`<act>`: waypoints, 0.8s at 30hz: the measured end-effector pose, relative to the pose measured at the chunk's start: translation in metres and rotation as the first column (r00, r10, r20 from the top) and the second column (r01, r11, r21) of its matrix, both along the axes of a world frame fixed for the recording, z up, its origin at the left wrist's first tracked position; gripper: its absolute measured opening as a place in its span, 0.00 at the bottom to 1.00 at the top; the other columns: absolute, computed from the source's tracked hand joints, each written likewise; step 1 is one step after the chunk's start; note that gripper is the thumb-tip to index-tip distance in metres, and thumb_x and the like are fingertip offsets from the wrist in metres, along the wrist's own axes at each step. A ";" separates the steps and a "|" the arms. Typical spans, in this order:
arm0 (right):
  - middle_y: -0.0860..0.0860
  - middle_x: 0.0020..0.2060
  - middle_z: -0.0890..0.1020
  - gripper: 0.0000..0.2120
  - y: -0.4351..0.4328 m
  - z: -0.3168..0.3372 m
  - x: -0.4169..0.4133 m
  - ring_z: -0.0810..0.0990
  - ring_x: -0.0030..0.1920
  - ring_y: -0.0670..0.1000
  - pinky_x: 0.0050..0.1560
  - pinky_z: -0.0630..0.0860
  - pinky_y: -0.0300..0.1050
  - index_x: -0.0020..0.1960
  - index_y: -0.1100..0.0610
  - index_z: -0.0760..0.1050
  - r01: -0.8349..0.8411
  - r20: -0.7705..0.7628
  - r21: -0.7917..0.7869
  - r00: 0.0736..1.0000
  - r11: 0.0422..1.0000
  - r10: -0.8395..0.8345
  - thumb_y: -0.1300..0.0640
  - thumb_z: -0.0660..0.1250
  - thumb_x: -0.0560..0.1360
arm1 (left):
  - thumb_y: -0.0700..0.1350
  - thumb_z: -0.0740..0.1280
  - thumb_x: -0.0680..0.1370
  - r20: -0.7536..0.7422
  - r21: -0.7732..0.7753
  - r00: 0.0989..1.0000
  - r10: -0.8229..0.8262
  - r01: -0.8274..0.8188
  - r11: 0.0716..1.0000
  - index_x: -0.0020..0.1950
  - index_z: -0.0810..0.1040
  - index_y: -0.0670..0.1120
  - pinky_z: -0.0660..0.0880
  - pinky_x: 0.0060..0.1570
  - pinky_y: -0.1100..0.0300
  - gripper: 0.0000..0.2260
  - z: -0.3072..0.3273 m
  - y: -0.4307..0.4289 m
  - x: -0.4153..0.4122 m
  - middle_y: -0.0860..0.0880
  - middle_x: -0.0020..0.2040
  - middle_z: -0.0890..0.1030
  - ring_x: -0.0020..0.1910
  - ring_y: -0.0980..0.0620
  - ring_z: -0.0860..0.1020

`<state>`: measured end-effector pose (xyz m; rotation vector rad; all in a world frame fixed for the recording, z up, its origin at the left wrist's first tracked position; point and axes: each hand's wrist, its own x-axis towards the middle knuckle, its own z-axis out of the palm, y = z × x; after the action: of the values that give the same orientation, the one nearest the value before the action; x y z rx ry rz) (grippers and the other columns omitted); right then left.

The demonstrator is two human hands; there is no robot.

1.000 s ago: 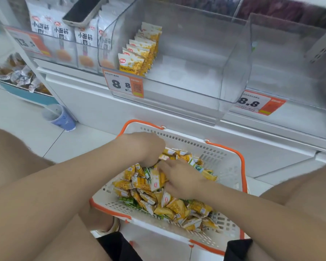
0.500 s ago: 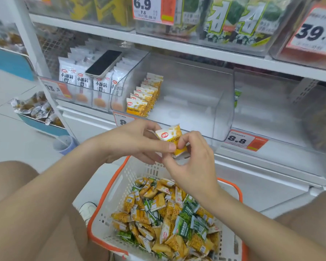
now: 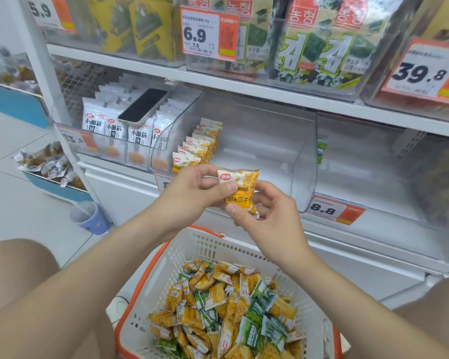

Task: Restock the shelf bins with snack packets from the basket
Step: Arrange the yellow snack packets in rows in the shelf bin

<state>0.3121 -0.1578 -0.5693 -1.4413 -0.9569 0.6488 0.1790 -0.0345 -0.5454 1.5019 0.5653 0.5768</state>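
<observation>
Two hands hold one yellow snack packet (image 3: 240, 189) in front of the shelf.
I see the left hand (image 3: 192, 193) pinching its left edge with thumb and fingers, and the right hand (image 3: 267, 216) pinching its lower part. One second ago both hands were down in the basket (image 3: 166, 268). The packet is now upright above the basket, before the clear bin (image 3: 257, 141), where a row of yellow packets (image 3: 197, 149) stands.

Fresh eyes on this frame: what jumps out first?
Centre frame, the left hand and right hand pinch one yellow snack packet. Below them, a white basket with orange trim holds a heap of yellow and green packets. Behind, a clear bin holds just one row of yellow packets, and a phone lies on the white packets left of it.
</observation>
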 end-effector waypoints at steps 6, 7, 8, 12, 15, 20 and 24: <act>0.55 0.45 0.87 0.18 0.002 0.004 0.001 0.86 0.37 0.55 0.36 0.80 0.42 0.64 0.56 0.77 -0.073 -0.059 -0.014 0.996 0.997 0.072 0.63 0.75 0.76 | 0.44 0.70 0.82 -0.050 0.063 0.999 0.013 -0.009 0.998 0.60 0.79 0.38 0.81 0.45 0.57 0.11 0.001 0.000 0.000 0.40 0.47 0.88 0.43 0.46 0.86; 0.55 0.45 0.87 0.18 0.002 0.003 0.001 0.87 0.37 0.56 0.36 0.81 0.44 0.64 0.56 0.76 -0.067 -0.085 -0.007 0.994 0.998 0.066 0.63 0.75 0.76 | 0.44 0.71 0.82 -0.054 0.067 0.998 0.011 -0.007 0.998 0.61 0.80 0.39 0.81 0.46 0.55 0.11 0.001 0.000 0.000 0.41 0.48 0.88 0.45 0.46 0.85; 0.55 0.46 0.87 0.19 0.002 0.002 0.001 0.87 0.39 0.57 0.37 0.82 0.45 0.64 0.57 0.76 -0.059 -0.097 -0.004 0.994 0.998 0.058 0.63 0.76 0.76 | 0.44 0.71 0.81 -0.063 0.071 0.998 0.001 0.003 0.998 0.61 0.80 0.41 0.81 0.50 0.51 0.11 0.001 0.001 -0.001 0.42 0.49 0.88 0.47 0.45 0.86; 0.54 0.48 0.88 0.18 0.002 0.004 0.003 0.87 0.46 0.56 0.45 0.85 0.52 0.64 0.57 0.78 -0.044 -0.111 -0.010 0.993 0.999 0.042 0.62 0.75 0.76 | 0.41 0.74 0.79 -0.082 0.087 0.996 -0.024 0.031 0.996 0.62 0.82 0.43 0.81 0.57 0.48 0.12 0.001 0.006 -0.004 0.44 0.52 0.88 0.54 0.43 0.86; 0.55 0.46 0.88 0.14 0.004 0.009 0.004 0.87 0.46 0.56 0.48 0.85 0.56 0.62 0.55 0.80 -0.022 -0.062 -0.015 0.998 1.000 0.021 0.57 0.75 0.78 | 0.40 0.74 0.78 -0.094 0.120 0.995 -0.015 0.026 0.992 0.56 0.84 0.47 0.82 0.51 0.56 0.07 0.007 0.010 -0.007 0.46 0.49 0.88 0.48 0.50 0.86; 0.44 0.49 0.87 0.10 0.016 0.011 0.007 0.84 0.49 0.49 0.46 0.79 0.53 0.58 0.48 0.77 0.091 0.253 0.056 0.962 0.994 -0.102 0.55 0.73 0.79 | 0.45 0.76 0.78 -0.195 0.415 0.946 0.259 -0.160 0.896 0.55 0.83 0.52 0.79 0.51 0.58 0.07 0.016 0.033 -0.015 0.50 0.52 0.83 0.52 0.53 0.81; 0.43 0.46 0.85 0.13 0.041 0.023 0.010 0.84 0.45 0.47 0.46 0.81 0.51 0.54 0.47 0.73 0.115 0.313 0.035 0.942 0.993 -0.120 0.58 0.74 0.76 | 0.40 0.68 0.79 -0.294 0.777 0.714 0.636 -0.209 0.594 0.67 0.74 0.50 0.64 0.66 0.50 0.17 0.018 0.061 -0.030 0.44 0.65 0.70 0.67 0.40 0.67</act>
<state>0.3220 -0.1167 -0.5466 -1.6042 -1.1086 0.3263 0.1494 0.0269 -0.5275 2.3200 1.3280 0.8080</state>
